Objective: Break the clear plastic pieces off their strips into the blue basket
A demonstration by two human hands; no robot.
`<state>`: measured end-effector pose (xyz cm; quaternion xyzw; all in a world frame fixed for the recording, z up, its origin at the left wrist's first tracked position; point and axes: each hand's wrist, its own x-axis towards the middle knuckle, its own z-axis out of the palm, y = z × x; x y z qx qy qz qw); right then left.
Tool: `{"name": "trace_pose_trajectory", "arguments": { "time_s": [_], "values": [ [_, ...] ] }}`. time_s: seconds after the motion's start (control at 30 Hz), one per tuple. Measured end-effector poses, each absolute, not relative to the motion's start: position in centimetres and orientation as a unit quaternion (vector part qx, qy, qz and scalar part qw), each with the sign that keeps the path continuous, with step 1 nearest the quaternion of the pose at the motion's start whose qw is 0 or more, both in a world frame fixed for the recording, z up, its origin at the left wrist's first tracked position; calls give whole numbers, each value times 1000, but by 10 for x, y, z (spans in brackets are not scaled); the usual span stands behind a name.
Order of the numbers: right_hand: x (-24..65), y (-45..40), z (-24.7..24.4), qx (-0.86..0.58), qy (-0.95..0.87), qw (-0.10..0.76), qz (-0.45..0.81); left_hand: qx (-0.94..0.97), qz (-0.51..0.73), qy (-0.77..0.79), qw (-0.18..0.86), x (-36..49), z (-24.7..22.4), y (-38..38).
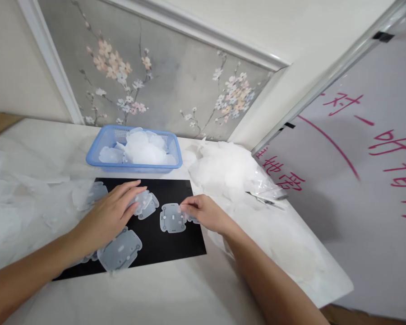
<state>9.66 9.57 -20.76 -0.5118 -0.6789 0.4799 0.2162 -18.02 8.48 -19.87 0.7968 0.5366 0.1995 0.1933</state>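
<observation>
A black mat (pixel 169 250) lies on the table with several translucent, rounded plastic pieces on it. My left hand (pixel 113 212) rests over the mat's left part, its fingers spread a little against a small stack of pieces (pixel 142 203). Pinched fingers of my right hand (pixel 199 211) touch the right edge of a flat piece (pixel 172 218); another piece shows partly beneath that hand. A larger piece (pixel 120 250) lies near the mat's front edge, below my left hand.
Behind the mat stands a blue basket (pixel 133 168) filled with white translucent pieces. A white heap (pixel 223 167) and a clear bag (pixel 264 183) are at the right. More film-like pieces (pixel 16 212) spread over the left. A whiteboard (pixel 358 203) leans at the far right.
</observation>
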Motion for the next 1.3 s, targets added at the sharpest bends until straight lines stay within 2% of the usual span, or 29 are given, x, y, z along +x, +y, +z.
{"name": "trace_pose_trajectory", "arguments": {
  "time_s": [0.17, 0.6, 0.93, 1.13, 1.23, 1.3],
  "values": [
    [97, 96, -211, -522, -674, 231, 468, 819, 147, 519, 197, -184, -215, 91],
    [96, 95, -201, -492, -663, 291, 484, 775, 210, 531, 271, -187, -203, 89],
    [94, 95, -204, -494, -534, 331, 601, 810, 179, 522, 201, -182, -207, 94],
    [93, 97, -209, -505, -549, 367, 555, 759, 186, 557, 281, -189, -210, 101],
    [89, 94, -207, -469, -582, 429, 506, 767, 160, 557, 277, -188, -208, 101],
    [87, 91, -205, -423, -604, 470, 486, 776, 186, 544, 258, -186, -205, 98]
  ]
}}
